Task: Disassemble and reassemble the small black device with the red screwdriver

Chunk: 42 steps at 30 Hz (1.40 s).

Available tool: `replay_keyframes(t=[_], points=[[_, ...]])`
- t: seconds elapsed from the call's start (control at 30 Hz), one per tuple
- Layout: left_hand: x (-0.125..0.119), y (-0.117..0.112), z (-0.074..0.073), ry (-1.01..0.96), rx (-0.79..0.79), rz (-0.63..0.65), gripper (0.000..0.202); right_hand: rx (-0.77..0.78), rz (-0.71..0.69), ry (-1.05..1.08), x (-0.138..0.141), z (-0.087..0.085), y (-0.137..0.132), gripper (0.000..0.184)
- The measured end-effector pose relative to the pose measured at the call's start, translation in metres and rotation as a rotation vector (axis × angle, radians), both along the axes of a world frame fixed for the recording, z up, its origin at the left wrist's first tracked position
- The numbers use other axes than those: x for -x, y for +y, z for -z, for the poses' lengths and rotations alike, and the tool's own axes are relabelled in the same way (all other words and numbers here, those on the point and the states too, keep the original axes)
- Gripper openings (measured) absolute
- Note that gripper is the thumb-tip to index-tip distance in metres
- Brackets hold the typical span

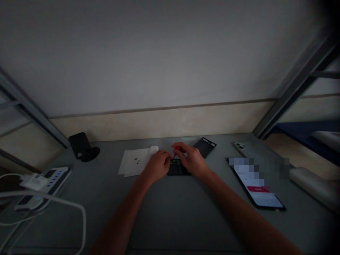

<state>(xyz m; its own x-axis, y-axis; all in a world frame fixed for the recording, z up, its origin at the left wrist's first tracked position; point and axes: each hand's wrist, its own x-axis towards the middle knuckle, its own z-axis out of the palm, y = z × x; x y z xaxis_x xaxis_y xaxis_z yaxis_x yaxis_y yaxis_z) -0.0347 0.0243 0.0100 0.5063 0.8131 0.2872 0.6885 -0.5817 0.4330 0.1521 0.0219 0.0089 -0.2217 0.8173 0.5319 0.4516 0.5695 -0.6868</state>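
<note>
A small dark device with a green circuit board (177, 168) lies on the grey table (170, 212) between my hands. My right hand (191, 159) is closed round a red-handled screwdriver (178, 149), its tip pointing down at the board. At the board's left edge rests my left hand (156, 165), fingers curled and pinched against it. To the left lies a white sheet of paper (134, 162) with a few tiny dark screws (137, 161) on it. Just behind my right hand sits a dark flat cover (205, 145).
A lit phone (259, 187) lies at the right, another phone (245, 148) face down behind it. A black stand (83, 147) sits at the back left. A power strip (42, 186) with white cables is at the left edge. Metal frame bars rise at both sides.
</note>
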Motion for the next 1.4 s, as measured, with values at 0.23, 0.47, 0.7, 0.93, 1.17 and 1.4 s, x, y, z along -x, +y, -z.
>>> replay_keyframes(t=[0.23,0.47,0.7,0.93,1.17,1.4], points=[[0.0017,-0.0002,-0.0006,0.071,-0.015,0.008,0.024,-0.024,-0.011,0.000,0.0011,0.0035,0.0005,0.020],[0.0026,-0.0013,0.0002,0.149,-0.048,0.003,0.022,-0.056,-0.020,-0.042,0.0016,0.0045,-0.0014,0.019],[0.0023,-0.0005,-0.0020,0.083,-0.015,0.010,0.025,-0.069,-0.010,-0.073,0.0022,0.0042,-0.0023,0.018],[0.0021,0.0004,-0.0009,0.031,-0.003,0.026,0.025,-0.106,-0.007,-0.110,0.0023,0.0066,-0.0017,0.021],[0.0028,-0.0003,-0.0024,0.035,-0.010,0.029,0.023,-0.107,-0.013,-0.079,0.0008,0.0080,0.0007,0.022],[0.0041,-0.0003,-0.0015,0.040,-0.007,0.029,0.024,-0.082,-0.012,-0.056,0.0022,0.0092,-0.0002,0.022]])
